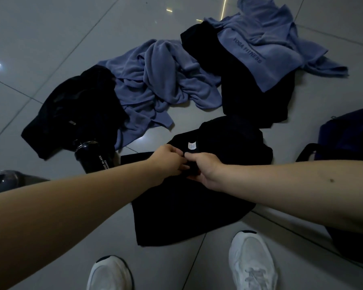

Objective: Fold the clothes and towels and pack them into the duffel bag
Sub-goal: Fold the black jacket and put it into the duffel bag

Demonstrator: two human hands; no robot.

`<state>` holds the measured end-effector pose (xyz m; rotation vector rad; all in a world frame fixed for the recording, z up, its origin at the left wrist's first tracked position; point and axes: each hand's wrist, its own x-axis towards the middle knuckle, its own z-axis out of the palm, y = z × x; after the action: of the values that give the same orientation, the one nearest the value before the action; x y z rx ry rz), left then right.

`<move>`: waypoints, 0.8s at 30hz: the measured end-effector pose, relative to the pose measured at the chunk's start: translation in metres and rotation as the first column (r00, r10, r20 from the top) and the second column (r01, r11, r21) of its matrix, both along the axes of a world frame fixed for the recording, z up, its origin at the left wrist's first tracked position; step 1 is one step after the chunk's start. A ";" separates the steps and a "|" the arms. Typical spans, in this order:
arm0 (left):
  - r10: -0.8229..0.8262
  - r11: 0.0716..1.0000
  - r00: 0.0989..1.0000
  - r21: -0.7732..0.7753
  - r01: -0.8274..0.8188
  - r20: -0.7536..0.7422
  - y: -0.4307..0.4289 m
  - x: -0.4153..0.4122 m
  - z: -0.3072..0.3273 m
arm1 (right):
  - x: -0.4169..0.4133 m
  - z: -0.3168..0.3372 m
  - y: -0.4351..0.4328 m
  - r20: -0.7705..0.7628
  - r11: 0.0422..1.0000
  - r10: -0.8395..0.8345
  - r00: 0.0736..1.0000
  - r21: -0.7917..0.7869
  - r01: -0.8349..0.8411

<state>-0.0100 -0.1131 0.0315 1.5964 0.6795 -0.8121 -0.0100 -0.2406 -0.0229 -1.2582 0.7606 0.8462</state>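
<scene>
A black garment (189,210) with a small white label lies on the floor in front of my feet. My left hand (168,162) and my right hand (203,168) meet over it, and both pinch its fabric just below the label. Beyond it, a crumpled blue towel (155,80) lies at centre. A second blue towel (266,42), printed YOGA FITNESS, lies over another black garment (254,97) at the upper right. A third black garment (76,109) sits at the left. The dark blue duffel bag (348,132) is at the right edge, partly out of frame.
A black bottle (94,158) with white lettering lies on the grey tiled floor (50,38) beside the left garment. My two white shoes (249,262) stand at the bottom. A grey object (6,178) shows at the left edge.
</scene>
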 end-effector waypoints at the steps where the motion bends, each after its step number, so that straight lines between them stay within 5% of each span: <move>1: 0.033 0.999 0.999 -0.034 -0.034 -0.026 0.000 0.000 0.001 | -0.002 0.001 0.000 -0.020 1.000 0.002 1.000 -0.017 -0.002; 4: -0.046 0.999 0.999 0.025 0.046 0.006 -0.001 0.002 0.001 | -0.005 -0.004 -0.002 0.001 0.998 -0.019 1.000 -0.057 0.019; 7: -0.333 0.905 0.929 0.332 0.267 0.160 0.001 0.017 -0.010 | -0.005 -0.004 -0.005 0.034 0.995 0.000 0.999 -0.104 0.004; 9: -0.600 0.710 0.757 0.608 0.355 0.259 0.002 0.033 -0.016 | -0.005 -0.003 -0.010 0.057 0.988 0.078 0.995 -0.138 -0.069; 12: -0.876 0.465 0.381 0.725 0.508 0.295 -0.003 0.058 -0.022 | -0.005 0.005 -0.022 0.079 0.978 0.165 0.983 -0.139 -0.153; 15: -0.977 0.157 -0.029 0.807 0.569 0.210 -0.012 0.078 -0.031 | -0.008 0.017 -0.034 0.107 0.975 0.200 0.974 -0.125 -0.186; 18: -0.962 -0.066 -0.259 0.848 0.526 0.085 -0.023 0.088 -0.036 | -0.016 0.040 -0.045 0.163 0.983 0.181 0.970 -0.056 -0.174; 21: -0.950 -0.063 -0.294 0.852 0.521 0.109 -0.027 0.093 -0.042 | -0.024 0.059 -0.058 0.170 0.985 0.170 0.971 -0.020 -0.169; 24: -0.960 0.057 -0.187 0.797 0.602 0.210 -0.023 0.091 -0.040 | -0.030 0.068 -0.080 0.171 0.994 0.111 0.979 -0.010 -0.111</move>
<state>0.0809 -0.1363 -0.0087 2.5724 -1.2825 -0.7103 -0.0405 -0.3201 0.0453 -1.3645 0.5567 0.8155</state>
